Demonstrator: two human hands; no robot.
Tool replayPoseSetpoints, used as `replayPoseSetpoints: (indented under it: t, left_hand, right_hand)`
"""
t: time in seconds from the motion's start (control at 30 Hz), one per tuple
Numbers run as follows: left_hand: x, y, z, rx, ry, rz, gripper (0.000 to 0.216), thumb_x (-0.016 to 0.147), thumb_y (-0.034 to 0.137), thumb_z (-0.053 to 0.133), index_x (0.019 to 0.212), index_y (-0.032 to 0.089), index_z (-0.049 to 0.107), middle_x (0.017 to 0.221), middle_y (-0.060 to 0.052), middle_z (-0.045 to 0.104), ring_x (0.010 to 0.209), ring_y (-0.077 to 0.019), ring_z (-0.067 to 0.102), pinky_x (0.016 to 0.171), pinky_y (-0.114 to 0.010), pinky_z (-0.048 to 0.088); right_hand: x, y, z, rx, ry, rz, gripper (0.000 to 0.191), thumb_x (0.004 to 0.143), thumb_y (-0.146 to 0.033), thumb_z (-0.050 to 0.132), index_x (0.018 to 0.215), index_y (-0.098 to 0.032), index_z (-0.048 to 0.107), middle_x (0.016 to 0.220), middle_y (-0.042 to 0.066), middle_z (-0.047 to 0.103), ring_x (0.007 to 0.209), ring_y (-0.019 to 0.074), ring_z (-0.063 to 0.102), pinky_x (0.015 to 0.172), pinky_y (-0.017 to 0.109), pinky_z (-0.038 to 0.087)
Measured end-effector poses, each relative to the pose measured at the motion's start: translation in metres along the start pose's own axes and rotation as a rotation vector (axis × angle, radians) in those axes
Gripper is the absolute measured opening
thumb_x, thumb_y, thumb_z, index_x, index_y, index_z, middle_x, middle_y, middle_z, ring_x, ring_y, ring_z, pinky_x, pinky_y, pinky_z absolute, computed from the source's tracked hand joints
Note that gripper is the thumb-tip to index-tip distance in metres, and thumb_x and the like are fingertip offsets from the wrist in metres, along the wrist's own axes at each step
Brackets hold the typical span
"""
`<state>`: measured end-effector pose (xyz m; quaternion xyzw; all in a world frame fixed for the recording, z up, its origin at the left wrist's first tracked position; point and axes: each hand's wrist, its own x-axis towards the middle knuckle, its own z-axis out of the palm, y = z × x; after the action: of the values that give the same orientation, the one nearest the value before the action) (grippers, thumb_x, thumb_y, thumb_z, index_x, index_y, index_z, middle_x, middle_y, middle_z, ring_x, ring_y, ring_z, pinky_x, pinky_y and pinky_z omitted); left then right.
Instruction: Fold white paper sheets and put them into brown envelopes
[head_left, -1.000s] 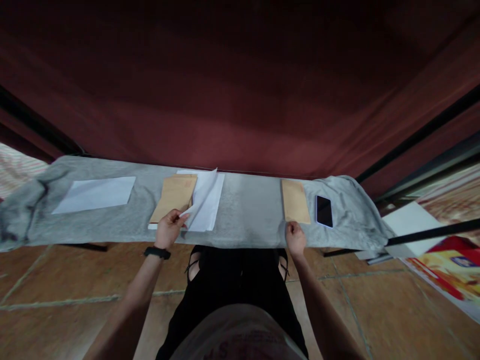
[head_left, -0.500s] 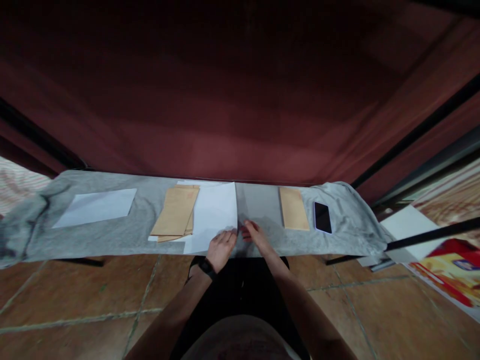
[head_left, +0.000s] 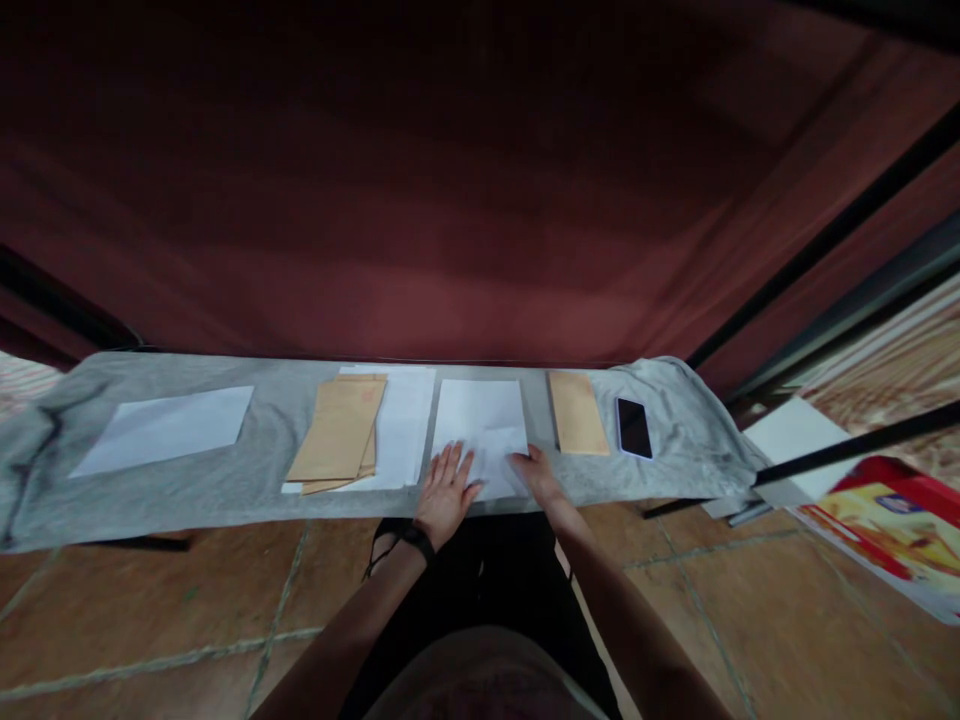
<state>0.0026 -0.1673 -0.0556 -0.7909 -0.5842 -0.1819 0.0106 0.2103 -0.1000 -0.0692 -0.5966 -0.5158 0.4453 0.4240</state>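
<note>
A white sheet of paper (head_left: 480, 420) lies on the grey cloth (head_left: 225, 480) in front of me. My left hand (head_left: 444, 490) rests flat on its near left corner, fingers stretched out; a black band is on that wrist. My right hand (head_left: 537, 472) holds the sheet's near right edge, where a flap of the paper is lifted and folded over. Left of the sheet lies a stack of brown envelopes (head_left: 339, 434) on more white sheets (head_left: 401, 430). Right of it lies a single brown envelope (head_left: 576, 412), then a black phone (head_left: 634, 427).
Another white sheet (head_left: 165, 428) lies far left on the cloth. A dark red curtain (head_left: 465, 220) hangs behind the narrow table. Tiled floor (head_left: 150, 620) lies below. At right are black rods (head_left: 847, 450), a white board (head_left: 787, 430) and a red and yellow printed sheet (head_left: 892, 520).
My left hand drew one white sheet off the pile to the spot in front of me. My right hand came over from the lone brown envelope and now lifts the sheet's near edge.
</note>
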Motion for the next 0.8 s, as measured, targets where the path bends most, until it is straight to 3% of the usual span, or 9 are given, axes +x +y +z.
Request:
replayPoseSetpoints:
  t: [0.13,0.23,0.33,0.63,0.8]
  left_hand:
    - [0.006,-0.004,0.017,0.089,-0.138,-0.077,0.059,0.1,0.051,0.037,0.15,0.019,0.043,0.159,-0.013,0.035,0.149,-0.0305,0.029,0.121,-0.054,0.023]
    - [0.01,-0.003,0.021,0.108,-0.171,-0.082,0.061,0.101,0.052,0.033,0.152,0.019,0.04,0.161,-0.011,0.031,0.15,-0.0279,0.025,0.123,-0.051,0.017]
    - [0.018,-0.005,0.02,0.111,-0.195,-0.057,0.059,0.101,0.052,0.032,0.152,0.023,0.039,0.162,-0.008,0.03,0.151,-0.0275,0.023,0.123,-0.051,0.016]
    - [0.038,-0.011,0.021,0.124,-0.206,-0.06,0.058,0.102,0.047,0.031,0.152,0.019,0.04,0.162,-0.011,0.03,0.151,-0.029,0.021,0.123,-0.053,0.014]
    - [0.04,0.003,0.028,0.087,-0.181,-0.038,0.058,0.102,0.044,0.03,0.154,0.017,0.036,0.162,-0.01,0.028,0.152,-0.0261,0.021,0.124,-0.048,0.017]
  right_hand:
    - [0.01,0.008,0.001,-0.024,0.099,0.02,0.02,0.073,-0.033,0.058,0.085,-0.018,0.063,0.069,0.0,0.068,0.066,0.0168,0.064,0.058,0.024,0.05]
    - [0.017,0.014,0.002,-0.046,0.162,0.001,0.024,0.073,-0.026,0.06,0.095,-0.019,0.064,0.082,0.003,0.072,0.074,0.0171,0.066,0.066,0.025,0.052]
    - [0.022,0.02,0.002,-0.09,0.212,0.002,0.028,0.077,-0.027,0.058,0.103,-0.017,0.064,0.078,0.003,0.072,0.067,0.0166,0.066,0.061,0.025,0.052]
    - [0.034,0.02,0.001,-0.198,0.22,-0.035,0.021,0.078,-0.02,0.056,0.098,-0.019,0.064,0.08,0.003,0.074,0.07,0.0159,0.069,0.066,0.024,0.054]
    - [0.032,0.008,-0.007,-0.286,0.217,-0.058,0.032,0.082,-0.015,0.054,0.113,-0.016,0.062,0.098,0.009,0.073,0.085,0.0198,0.07,0.079,0.031,0.055]
